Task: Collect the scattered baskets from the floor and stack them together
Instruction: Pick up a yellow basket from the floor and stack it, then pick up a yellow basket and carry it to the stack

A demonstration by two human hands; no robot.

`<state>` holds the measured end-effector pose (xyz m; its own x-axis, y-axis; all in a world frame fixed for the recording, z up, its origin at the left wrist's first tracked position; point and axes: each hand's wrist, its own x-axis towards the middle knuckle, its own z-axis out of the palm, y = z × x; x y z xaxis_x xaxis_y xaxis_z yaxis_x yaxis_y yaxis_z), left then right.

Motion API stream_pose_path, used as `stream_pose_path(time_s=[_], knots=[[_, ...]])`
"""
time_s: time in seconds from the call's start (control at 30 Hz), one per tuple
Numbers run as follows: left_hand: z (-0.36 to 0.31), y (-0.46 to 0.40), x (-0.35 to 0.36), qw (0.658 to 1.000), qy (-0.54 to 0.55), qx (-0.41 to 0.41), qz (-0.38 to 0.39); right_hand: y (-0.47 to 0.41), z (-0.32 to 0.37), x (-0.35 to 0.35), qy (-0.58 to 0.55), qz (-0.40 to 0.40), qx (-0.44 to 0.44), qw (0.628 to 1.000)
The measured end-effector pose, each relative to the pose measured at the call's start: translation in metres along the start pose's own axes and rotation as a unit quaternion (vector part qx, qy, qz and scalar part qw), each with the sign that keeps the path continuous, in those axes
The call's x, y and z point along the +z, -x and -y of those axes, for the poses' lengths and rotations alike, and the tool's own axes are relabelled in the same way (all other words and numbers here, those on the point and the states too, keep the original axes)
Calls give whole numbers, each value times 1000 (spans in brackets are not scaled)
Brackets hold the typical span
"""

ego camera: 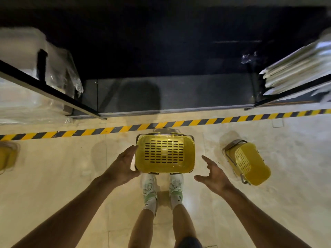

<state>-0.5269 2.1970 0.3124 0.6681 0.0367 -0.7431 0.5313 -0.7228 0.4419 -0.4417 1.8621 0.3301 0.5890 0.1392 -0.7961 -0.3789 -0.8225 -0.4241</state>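
A yellow basket point(164, 153) with a slotted base facing me is straight in front of my feet and hides my shoe tips. My left hand point(123, 166) grips its left wall, thumb at the upper corner. My right hand point(212, 173) hovers to its right with fingers spread, a short gap away and holding nothing. A second yellow basket point(248, 163) lies tipped on its side on the floor to the right, its grey handles showing. A third yellow basket point(7, 156) is cut off by the left edge.
A yellow-and-black striped tape line point(197, 121) crosses the pale floor just beyond the baskets. Behind it is a dark floor area between a left shelf point(44, 90) with plastic-wrapped goods and a right shelf point(295, 68) with stacked flat packs.
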Motion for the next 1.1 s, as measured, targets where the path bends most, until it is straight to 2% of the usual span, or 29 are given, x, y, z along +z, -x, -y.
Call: stream_pose_path(time_s=[0.13, 0.27, 0.47, 0.57, 0.63, 0.87, 1.0, 1.1], knots=[[-67, 51, -68, 991, -77, 91, -53, 82, 38, -58, 48, -28, -35, 998], [-129, 101, -110, 973, -151, 148, -94, 150, 58, -109, 66, -65, -72, 993], [-223, 139, -134, 935, -256, 227, -87, 231, 26, -168, 34, -135, -80, 987], [-283, 148, -115, 914, -305, 255, -82, 267, -26, -186, -25, -184, -63, 981], [-325, 156, -90, 909, -312, 271, -50, 295, -68, -195, -39, -192, -43, 980], [-456, 172, 31, 849, -381, 366, 30, 374, -217, -211, -109, -241, 46, 963], [-505, 177, 89, 813, -415, 403, 62, 398, -283, -220, -122, -269, 83, 952], [-524, 174, 111, 805, -437, 394, 73, 401, -308, -226, -154, -284, 98, 941]])
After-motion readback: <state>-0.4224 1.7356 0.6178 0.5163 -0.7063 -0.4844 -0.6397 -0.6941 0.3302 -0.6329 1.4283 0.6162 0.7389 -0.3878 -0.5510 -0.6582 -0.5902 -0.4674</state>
